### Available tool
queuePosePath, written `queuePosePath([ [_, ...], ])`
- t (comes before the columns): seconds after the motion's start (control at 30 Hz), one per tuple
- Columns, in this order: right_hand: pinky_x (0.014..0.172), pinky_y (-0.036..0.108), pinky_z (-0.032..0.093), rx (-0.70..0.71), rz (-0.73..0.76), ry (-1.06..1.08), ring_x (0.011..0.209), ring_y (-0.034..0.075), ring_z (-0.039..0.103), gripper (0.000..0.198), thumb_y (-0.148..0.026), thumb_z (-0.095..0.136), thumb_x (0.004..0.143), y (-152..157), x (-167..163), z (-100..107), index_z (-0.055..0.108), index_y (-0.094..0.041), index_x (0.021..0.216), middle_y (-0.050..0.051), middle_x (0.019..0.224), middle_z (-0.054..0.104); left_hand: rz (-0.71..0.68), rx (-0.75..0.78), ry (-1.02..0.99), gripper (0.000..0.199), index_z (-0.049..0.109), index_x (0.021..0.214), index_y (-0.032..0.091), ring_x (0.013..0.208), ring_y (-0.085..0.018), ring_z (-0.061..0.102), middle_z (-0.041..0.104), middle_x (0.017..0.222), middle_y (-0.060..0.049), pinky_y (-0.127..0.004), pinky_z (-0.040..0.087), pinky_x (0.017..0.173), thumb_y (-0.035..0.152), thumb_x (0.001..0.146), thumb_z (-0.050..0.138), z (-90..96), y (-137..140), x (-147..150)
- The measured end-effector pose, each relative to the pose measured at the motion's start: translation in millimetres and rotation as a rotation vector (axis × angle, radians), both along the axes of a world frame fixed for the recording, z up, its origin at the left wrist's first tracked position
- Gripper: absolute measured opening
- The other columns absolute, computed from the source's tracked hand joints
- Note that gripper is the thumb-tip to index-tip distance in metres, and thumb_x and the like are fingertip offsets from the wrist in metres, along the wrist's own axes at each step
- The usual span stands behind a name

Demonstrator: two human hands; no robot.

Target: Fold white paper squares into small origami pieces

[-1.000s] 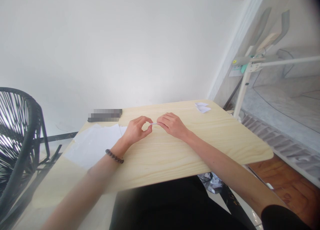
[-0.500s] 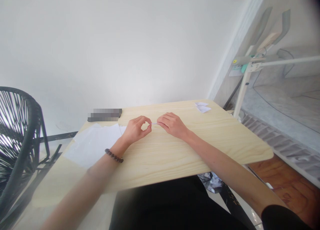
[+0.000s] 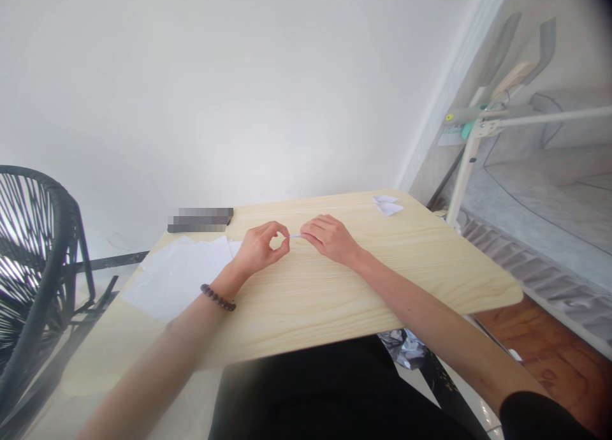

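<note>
Between my two hands, over the middle of the table, a thin strip of white folded paper (image 3: 295, 236) shows nearly edge-on. My left hand (image 3: 262, 245), with a dark bead bracelet on its wrist, pinches the paper's left end between thumb and index finger. The right end sits in the closed fingers of my right hand (image 3: 329, 237), which hide much of it. Close behind my left wrist lie several white paper sheets (image 3: 179, 274), flat and overlapping. Farther back on the right is a small folded paper piece (image 3: 388, 205) with pointed ends.
A pale wooden table (image 3: 406, 255) stands against a white wall. At its back left edge is a dark blurred-out object (image 3: 201, 220). A black woven chair (image 3: 43, 261) is at the left. White metal framework (image 3: 466, 178) rises beyond the table's right side.
</note>
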State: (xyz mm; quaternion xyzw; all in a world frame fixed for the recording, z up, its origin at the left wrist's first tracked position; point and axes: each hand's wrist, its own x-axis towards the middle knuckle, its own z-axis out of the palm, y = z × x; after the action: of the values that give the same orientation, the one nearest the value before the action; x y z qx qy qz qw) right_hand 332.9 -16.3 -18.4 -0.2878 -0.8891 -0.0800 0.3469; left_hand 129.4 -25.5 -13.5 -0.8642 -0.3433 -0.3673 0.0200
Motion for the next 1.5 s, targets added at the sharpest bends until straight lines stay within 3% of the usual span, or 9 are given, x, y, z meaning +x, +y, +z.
queuePosePath([
  [1.13, 0.073, 0.03, 0.033, 0.014, 0.004, 0.007, 0.081, 0.015, 0.05, 0.02, -0.026, 0.038, 0.086, 1.2, 0.0, -0.2, 0.055, -0.017, 0.085, 0.004, 0.084, 0.061, 0.013, -0.063, 0.021, 0.008, 0.051, 0.081, 0.017, 0.067, -0.01, 0.052, 0.058, 0.076, 0.0, -0.022, 0.043, 0.061, 0.02, 0.074, 0.048, 1.2, -1.0, -0.8],
  [1.33, 0.073, 0.03, 0.033, 0.014, 0.017, 0.009, 0.08, 0.015, 0.05, 0.02, -0.026, 0.037, 0.086, 0.3, -0.9, 0.1, 0.056, -0.017, 0.085, 0.004, 0.083, 0.061, 0.023, -0.05, 0.03, 0.016, 0.049, 0.088, 0.017, 0.066, -0.01, 0.052, 0.057, 0.083, -0.001, -0.023, 0.043, 0.062, 0.022, 0.073, 0.05, 2.9, -2.7, -0.2],
  [1.5, 0.073, 0.03, 0.033, 0.005, 0.024, 0.008, 0.08, 0.015, 0.05, 0.02, -0.026, 0.038, 0.086, -0.7, -1.6, 0.1, 0.055, -0.017, 0.085, 0.004, 0.083, 0.061, -0.003, -0.021, 0.041, 0.01, 0.05, 0.083, 0.017, 0.066, -0.01, 0.051, 0.057, 0.078, -0.001, -0.023, 0.043, 0.063, 0.02, 0.074, 0.048, 3.0, -3.0, 1.2],
])
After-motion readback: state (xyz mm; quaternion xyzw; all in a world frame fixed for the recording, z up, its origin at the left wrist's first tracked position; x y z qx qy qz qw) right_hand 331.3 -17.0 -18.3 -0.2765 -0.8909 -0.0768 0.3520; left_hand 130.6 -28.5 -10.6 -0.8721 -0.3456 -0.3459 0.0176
